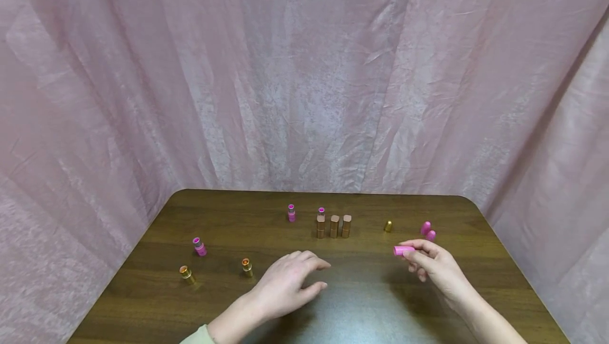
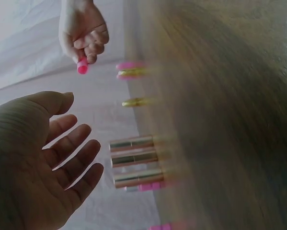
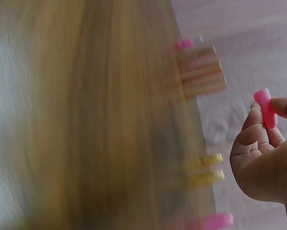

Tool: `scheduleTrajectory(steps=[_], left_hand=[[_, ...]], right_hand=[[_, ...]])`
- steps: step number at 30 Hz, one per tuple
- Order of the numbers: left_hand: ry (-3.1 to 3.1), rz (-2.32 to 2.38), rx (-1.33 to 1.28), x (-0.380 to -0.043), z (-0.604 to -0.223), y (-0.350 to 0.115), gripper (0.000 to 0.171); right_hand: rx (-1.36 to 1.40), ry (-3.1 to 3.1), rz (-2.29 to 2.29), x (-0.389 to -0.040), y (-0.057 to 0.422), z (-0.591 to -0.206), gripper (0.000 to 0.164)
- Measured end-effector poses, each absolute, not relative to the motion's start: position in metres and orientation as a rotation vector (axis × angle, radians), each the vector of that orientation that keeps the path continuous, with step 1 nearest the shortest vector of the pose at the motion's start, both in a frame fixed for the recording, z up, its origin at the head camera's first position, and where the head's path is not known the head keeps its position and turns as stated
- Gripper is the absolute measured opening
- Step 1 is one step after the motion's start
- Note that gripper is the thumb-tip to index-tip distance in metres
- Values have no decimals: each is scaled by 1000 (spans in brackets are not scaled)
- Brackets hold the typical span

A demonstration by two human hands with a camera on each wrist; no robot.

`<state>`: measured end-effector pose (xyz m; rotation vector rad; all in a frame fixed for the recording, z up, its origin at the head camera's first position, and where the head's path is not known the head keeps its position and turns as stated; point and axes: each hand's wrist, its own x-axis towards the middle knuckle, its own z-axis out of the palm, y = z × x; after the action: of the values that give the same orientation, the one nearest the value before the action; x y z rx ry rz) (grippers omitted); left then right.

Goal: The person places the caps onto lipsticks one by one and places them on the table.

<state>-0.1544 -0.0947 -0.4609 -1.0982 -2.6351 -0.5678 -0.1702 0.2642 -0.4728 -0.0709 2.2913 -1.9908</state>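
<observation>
My right hand [image 1: 435, 265] pinches a pink lipstick cap [image 1: 403, 250] between thumb and fingers, above the right side of the table. The right wrist view shows the cap [image 3: 266, 108] held upright, clear of the tabletop. My left hand [image 1: 287, 283] hovers over the middle with relaxed, spread fingers and holds nothing, as the left hand [image 2: 52, 148] in its wrist view confirms. Beyond it stand three rose-gold lipsticks [image 1: 334, 226] in a row. Two pink caps [image 1: 431, 235] and a gold cap [image 1: 388, 226] stand beyond my right hand.
Uncapped pink lipsticks stand at the back [image 1: 292, 213], partly hidden behind the rose-gold row [image 1: 321, 211], and at the left [image 1: 199, 247]. Two uncapped gold lipsticks [image 1: 187, 275] are left of my left hand. Pink curtains [image 1: 304, 80] surround the wooden table [image 1: 361, 301].
</observation>
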Motion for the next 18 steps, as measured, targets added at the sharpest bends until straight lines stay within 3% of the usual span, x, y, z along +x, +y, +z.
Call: scheduleTrajectory(steps=[7, 18], left_hand=[[-2587, -672, -978, -153, -436, -128, 34], [-2660, -856, -434, -181, -389, -237, 36]], right_hand=[[-114, 2132, -2071, -166, 236, -481, 32], [-82, 2119, -2060, -167, 231, -484, 37]])
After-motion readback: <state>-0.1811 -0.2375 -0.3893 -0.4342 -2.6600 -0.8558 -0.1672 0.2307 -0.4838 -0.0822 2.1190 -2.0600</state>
